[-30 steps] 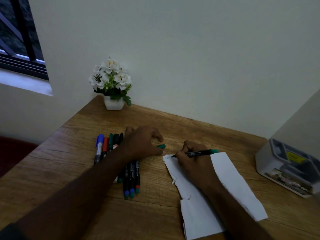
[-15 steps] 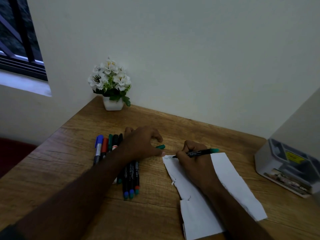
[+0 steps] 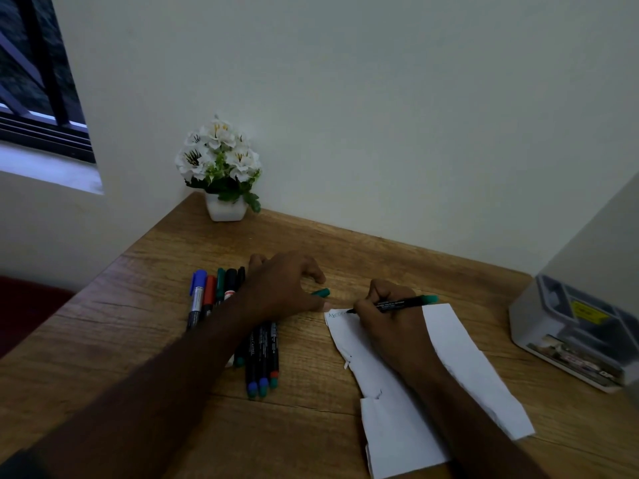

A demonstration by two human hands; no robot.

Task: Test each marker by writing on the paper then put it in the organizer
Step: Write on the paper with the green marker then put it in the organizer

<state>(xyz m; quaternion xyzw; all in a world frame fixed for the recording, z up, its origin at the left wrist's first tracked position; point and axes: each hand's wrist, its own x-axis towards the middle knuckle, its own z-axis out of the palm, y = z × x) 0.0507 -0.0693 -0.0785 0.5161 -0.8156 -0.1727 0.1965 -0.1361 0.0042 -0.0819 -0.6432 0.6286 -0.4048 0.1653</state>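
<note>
My right hand [image 3: 394, 326] grips a black marker with a green end [image 3: 401, 303], its tip touching the top left of the white paper [image 3: 460, 368]. Faint green letters [image 3: 337, 314] run along that top edge. My left hand [image 3: 283, 288] rests on the table beside the paper's corner, fingers curled round a green cap [image 3: 321, 292]. Several more markers [image 3: 214, 295] lie in a row under and behind my left wrist, and some more markers [image 3: 262, 361] stick out in front of it. The grey organizer [image 3: 539, 323] stands at the right edge.
A white pot of white flowers [image 3: 223, 174] stands in the table's far corner against the wall. A window [image 3: 31, 81] is at the upper left. The wooden table [image 3: 138, 326] drops off on its left side.
The marker tip has travelled a little to the right along the paper's top edge, leaving more green letters. My left hand has stayed put.
</note>
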